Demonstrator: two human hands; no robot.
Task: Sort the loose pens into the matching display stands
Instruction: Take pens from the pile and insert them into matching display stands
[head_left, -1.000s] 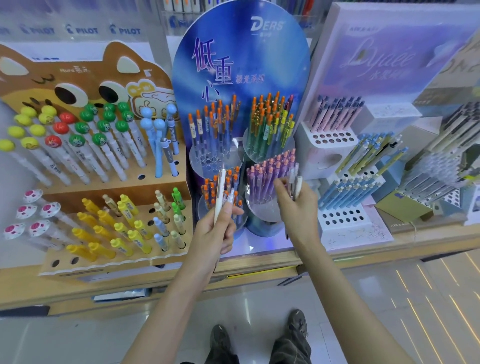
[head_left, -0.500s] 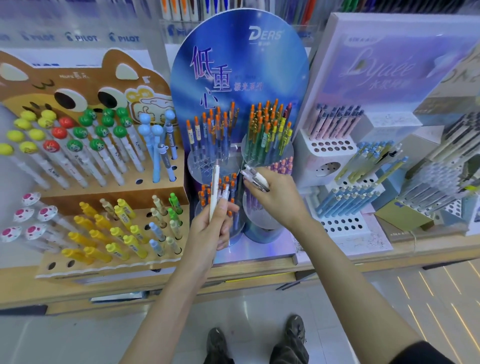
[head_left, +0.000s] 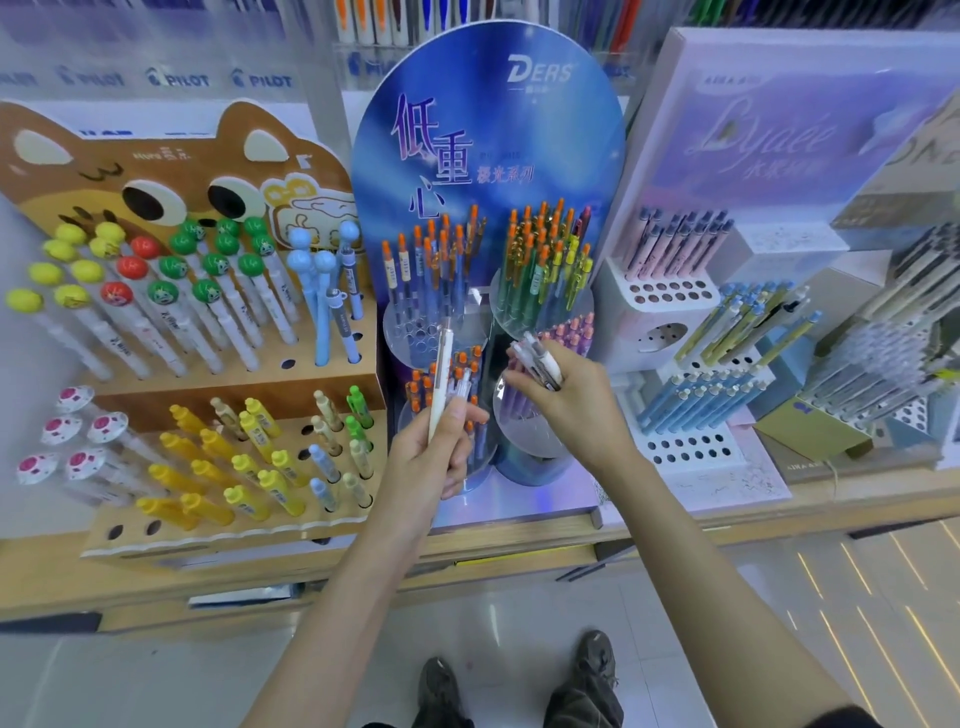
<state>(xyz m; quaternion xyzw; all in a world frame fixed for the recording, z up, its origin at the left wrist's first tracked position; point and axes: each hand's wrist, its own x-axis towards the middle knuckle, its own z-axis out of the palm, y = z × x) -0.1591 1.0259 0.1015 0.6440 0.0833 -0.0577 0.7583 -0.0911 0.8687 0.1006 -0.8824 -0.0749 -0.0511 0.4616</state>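
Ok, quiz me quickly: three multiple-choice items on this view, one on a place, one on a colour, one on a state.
1. Where is the DERS stand?
A. on the floor
B. between the cat stand and the lilac stand
C. at the far left end

2. What colour is the long pen in the left hand?
A. white
B. red
C. black

3. What is the right hand doing?
A. hanging empty
B. pressing flat on the shelf
C. gripping a bunch of pens

Answers:
1 B, since those two stands flank it on the shelf.
2 A, since its barrel shows white against the blue stand.
3 C, since its fingers curl round the pens.
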